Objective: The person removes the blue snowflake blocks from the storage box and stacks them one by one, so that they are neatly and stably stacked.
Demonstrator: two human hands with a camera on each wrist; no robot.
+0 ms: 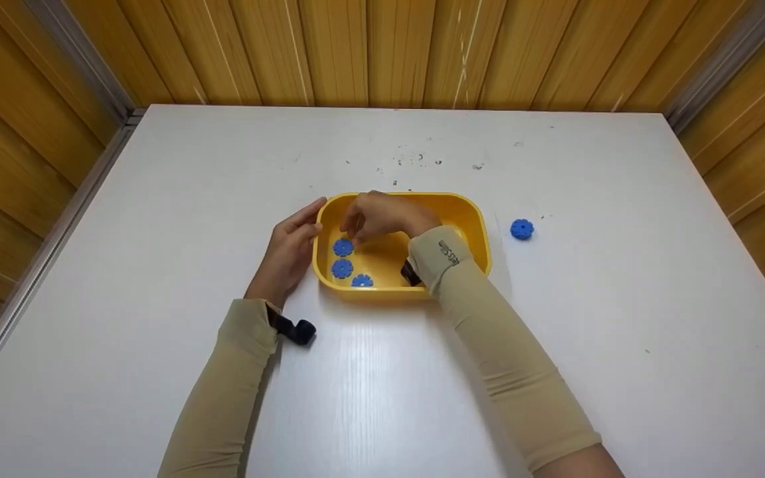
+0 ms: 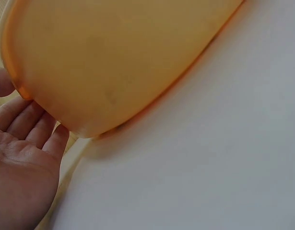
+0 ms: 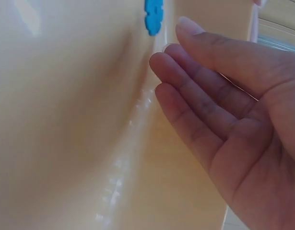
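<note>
A yellow plastic tub (image 1: 416,293) sits on the white table. Against its left end rests my left hand (image 1: 289,249), its fairly straight fingers touching the outside wall; the left wrist view shows these fingers (image 2: 29,122) by the tub's edge. My right hand (image 1: 382,216) reaches inside the tub at the back left. In the right wrist view, the right hand (image 3: 233,115) has gently bent fingers, with nothing between thumb and fingertips. Close to its fingertips is a blue notched disc (image 1: 343,247). Two similar blue discs (image 1: 342,268) lie nearer the front, one partly hidden by the rim.
Right of the tub, a blue notched piece (image 1: 522,229) lies on the white table (image 1: 621,299); whether it is one disc or a stack, I cannot tell. Dark marks dot the tabletop behind the tub. Yellow wood-slat panels (image 1: 396,53) stand at the back and sides.
</note>
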